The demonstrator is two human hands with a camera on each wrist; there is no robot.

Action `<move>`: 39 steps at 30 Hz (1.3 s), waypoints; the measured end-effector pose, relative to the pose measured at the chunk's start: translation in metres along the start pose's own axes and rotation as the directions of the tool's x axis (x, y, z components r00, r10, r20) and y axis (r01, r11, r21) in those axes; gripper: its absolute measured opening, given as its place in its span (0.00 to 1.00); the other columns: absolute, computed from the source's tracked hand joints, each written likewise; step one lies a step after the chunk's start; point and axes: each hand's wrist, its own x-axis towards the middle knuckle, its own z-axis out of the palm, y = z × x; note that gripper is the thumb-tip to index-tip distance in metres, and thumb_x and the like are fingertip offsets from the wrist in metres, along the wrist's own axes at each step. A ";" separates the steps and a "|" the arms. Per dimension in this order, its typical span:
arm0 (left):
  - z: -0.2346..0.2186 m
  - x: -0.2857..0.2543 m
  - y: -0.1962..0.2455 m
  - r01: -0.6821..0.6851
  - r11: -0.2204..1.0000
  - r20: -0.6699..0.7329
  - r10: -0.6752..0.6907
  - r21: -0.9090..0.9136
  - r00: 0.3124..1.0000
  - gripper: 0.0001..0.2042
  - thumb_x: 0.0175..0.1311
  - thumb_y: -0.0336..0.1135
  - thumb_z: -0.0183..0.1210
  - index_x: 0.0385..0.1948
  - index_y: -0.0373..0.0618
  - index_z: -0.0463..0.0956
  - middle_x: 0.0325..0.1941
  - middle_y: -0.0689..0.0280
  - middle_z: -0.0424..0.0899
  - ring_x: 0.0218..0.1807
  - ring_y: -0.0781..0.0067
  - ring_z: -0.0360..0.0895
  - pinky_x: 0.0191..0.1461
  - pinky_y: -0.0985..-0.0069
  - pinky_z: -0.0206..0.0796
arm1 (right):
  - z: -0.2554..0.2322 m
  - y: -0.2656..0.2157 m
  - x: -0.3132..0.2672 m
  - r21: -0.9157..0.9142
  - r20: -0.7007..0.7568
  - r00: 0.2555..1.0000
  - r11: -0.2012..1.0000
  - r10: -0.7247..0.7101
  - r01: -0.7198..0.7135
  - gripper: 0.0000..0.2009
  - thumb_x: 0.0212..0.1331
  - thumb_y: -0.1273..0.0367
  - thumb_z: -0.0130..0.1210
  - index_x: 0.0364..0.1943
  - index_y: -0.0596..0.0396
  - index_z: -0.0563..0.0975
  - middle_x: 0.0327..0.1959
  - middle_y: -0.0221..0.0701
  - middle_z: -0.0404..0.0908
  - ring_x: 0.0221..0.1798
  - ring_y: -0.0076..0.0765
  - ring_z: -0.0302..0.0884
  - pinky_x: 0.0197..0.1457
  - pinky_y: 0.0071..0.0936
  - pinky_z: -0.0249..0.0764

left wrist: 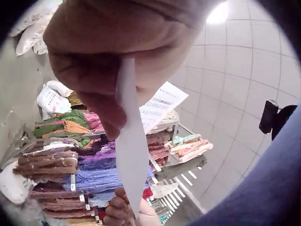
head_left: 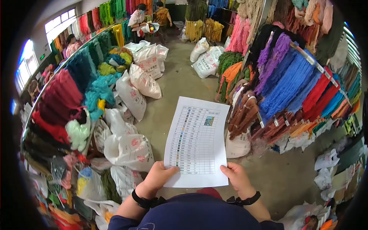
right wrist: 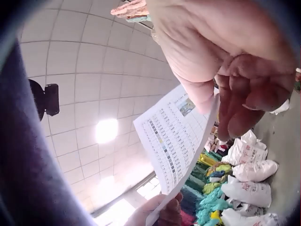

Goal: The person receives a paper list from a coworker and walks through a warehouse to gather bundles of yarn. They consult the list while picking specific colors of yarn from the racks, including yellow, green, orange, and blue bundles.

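Observation:
A white printed sheet (head_left: 197, 143) with a table, a column of small colour swatches and a small picture is held up before the body. My left hand (head_left: 159, 177) pinches its lower left corner, thumb on the printed side. At the lower right corner my right hand (head_left: 238, 179) pinches it the same way. In the left wrist view the left hand (left wrist: 113, 52) has the sheet (left wrist: 129, 155) nearly edge-on between thumb and fingers. The right wrist view shows the right hand (right wrist: 225, 61) gripping the sheet (right wrist: 174, 136), its fingers curled behind.
Dyed yarn hanks hang on racks at left (head_left: 69, 84) and right (head_left: 287, 88). White sacks (head_left: 130, 151) line the left side of the floor aisle (head_left: 176, 69); others (head_left: 207, 63) stand further back. People (head_left: 138, 21) are at the far end, one more behind the left rack.

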 end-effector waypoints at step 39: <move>-0.182 0.675 0.224 -0.178 0.975 -0.537 0.078 -0.136 0.840 0.15 0.49 0.35 0.56 0.35 0.32 0.78 0.28 0.55 0.82 0.29 0.68 0.78 0.40 0.74 0.69 | 0.011 -0.173 0.909 -0.389 0.529 0.803 0.919 0.275 -0.059 0.11 0.62 0.70 0.50 0.41 0.67 0.75 0.38 0.35 0.80 0.37 0.25 0.76 0.43 0.22 0.70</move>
